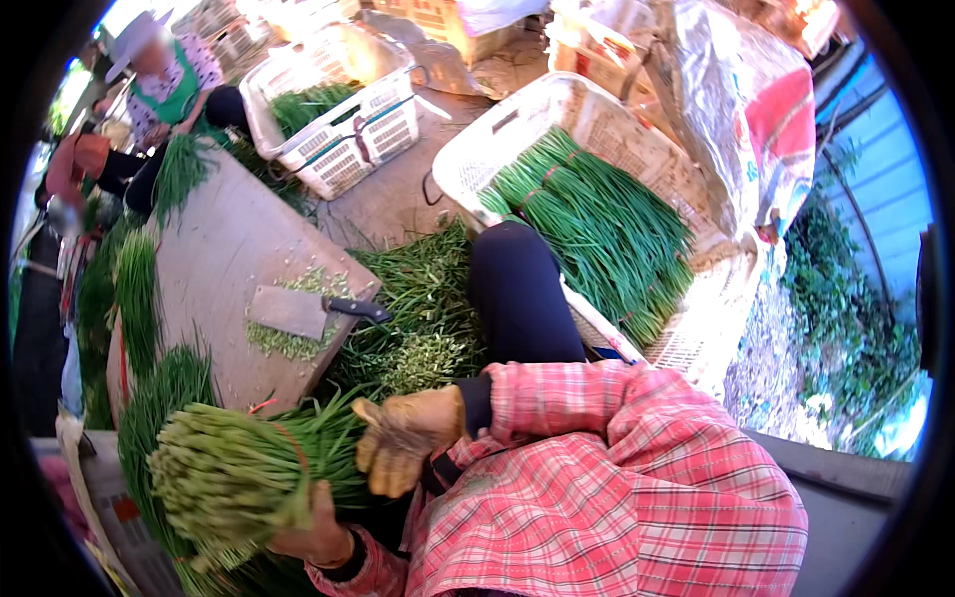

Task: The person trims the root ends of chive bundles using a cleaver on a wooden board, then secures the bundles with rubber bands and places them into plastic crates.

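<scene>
A thick bundle of garlic chives [224, 473], with pale stem ends to the left and a red tie around it, lies tilted in my left hand [316, 532]. The bare fingers of that hand wrap the bundle from below. My right hand [408, 443], in a worn tan glove, is beside the bundle's leafy end, thumb apart from the loosely bent fingers. Nothing shows between them. A cleaver [290, 311] with a black handle rests on the board [214, 234], among chopped pale stem bits [284, 343].
Tied chives [597, 224] fill a white crate [460, 159] right of my knee. Another crate [348, 134] holds chives behind. Loose greens and trimmings [418, 308] heap beside the board. More chives [137, 289] hang over its left edge. A person [164, 85] in a green apron sits far left.
</scene>
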Demonstrator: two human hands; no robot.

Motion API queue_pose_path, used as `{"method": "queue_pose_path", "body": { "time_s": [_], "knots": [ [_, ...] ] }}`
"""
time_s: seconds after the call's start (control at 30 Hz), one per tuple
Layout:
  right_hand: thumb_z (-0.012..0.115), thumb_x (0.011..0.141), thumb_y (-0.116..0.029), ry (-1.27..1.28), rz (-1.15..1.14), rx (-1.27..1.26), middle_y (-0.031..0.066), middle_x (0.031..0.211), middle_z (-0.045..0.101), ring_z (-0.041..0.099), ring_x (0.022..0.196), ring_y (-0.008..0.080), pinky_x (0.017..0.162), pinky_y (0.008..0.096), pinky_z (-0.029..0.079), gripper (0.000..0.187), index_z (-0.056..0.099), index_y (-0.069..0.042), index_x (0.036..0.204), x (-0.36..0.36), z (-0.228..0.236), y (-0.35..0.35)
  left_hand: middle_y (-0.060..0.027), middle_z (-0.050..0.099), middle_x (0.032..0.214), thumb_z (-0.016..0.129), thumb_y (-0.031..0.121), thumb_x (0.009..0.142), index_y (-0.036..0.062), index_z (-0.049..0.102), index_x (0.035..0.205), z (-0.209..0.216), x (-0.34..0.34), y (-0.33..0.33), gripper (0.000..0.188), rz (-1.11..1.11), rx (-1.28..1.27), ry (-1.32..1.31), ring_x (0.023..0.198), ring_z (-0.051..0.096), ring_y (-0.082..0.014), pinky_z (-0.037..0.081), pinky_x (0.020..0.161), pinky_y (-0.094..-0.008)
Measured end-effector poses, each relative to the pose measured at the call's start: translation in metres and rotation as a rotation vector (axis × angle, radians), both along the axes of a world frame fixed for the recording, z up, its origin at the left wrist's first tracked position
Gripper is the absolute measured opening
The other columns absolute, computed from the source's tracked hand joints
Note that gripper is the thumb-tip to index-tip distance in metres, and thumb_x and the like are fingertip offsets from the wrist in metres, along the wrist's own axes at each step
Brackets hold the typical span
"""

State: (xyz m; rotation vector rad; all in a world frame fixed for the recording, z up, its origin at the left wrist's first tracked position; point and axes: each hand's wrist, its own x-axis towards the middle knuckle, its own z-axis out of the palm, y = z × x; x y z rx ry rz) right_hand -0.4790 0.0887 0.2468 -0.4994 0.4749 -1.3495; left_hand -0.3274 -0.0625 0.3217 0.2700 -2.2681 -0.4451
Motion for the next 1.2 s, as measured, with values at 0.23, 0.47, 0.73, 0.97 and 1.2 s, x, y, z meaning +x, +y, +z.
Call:
{"method": "queue_pose_path", "body": {
  "time_s": [0.23, 0.47, 0.73, 0.97, 1.2],
  "knots": [
    [0.053, 0.088, -0.047, -0.430, -0.184, 0.244, 0.0114, 0.115, 0.051, 0.054, 0.098, 0.0161, 0.083, 0.0312, 0.047, 0.052, 0.048, -0.003, 0.116, -0.065, 0.036, 0.030, -0.0158, 0.056, 0.112, 0.059, 0.028, 0.086, 0.0092, 0.048, 0.112, 0.048, -0.080, 0.084, 0.034, -0.314, -0.829, -0.128, 0.099, 0.058, -0.0339, 0.038, 0.096, -0.0534],
    [0.060, 0.086, -0.029, 0.868, -0.911, -0.027, 0.0021, 0.080, 0.050, 0.053, 0.071, 0.0096, 0.057, 0.0229, 0.048, 0.034, 0.047, 0.001, 0.096, -0.164, 0.044, 0.226, -0.0058, 0.049, 0.127, 0.052, 0.040, 0.089, 0.0389, 0.044, 0.129, 0.028, -0.170, 0.156, 0.040, -0.562, -0.757, 0.216, 0.128, 0.039, -0.0310, 0.013, 0.110, -0.0611],
    [0.077, 0.065, -0.032, 1.065, -0.602, 1.084, 0.0173, 0.093, 0.062, 0.062, 0.083, 0.0198, 0.071, 0.0313, 0.052, 0.082, 0.041, 0.008, 0.127, -0.150, -0.065, 0.383, -0.0183, 0.040, 0.138, 0.072, 0.000, 0.068, -0.0004, 0.041, 0.133, -0.015, -0.154, 0.112, 0.073, -0.460, -0.121, -0.204, 0.126, 0.039, -0.0353, 0.029, 0.107, -0.0457],
    [0.080, 0.064, -0.038, 1.208, -0.418, 1.291, 0.0348, 0.120, 0.051, 0.052, 0.112, 0.0419, 0.092, 0.0417, 0.044, 0.103, 0.025, 0.009, 0.138, -0.073, -0.275, 0.392, -0.0152, 0.040, 0.140, 0.062, -0.010, 0.073, -0.0002, 0.037, 0.138, -0.037, -0.125, 0.084, 0.070, -0.253, 0.044, -0.316, 0.129, 0.038, -0.0282, 0.028, 0.108, -0.0407],
    [0.082, 0.052, -0.047, 1.399, -0.701, 1.354, 0.0263, 0.103, 0.061, 0.060, 0.096, 0.0412, 0.082, 0.0469, 0.048, 0.108, 0.034, 0.002, 0.136, -0.061, -0.242, 0.343, -0.0154, 0.047, 0.135, 0.064, -0.008, 0.072, -0.0006, 0.042, 0.134, -0.039, -0.061, 0.046, 0.067, 0.030, 0.011, -0.294, 0.124, 0.045, -0.0274, 0.031, 0.107, -0.0377]
  ]
}}
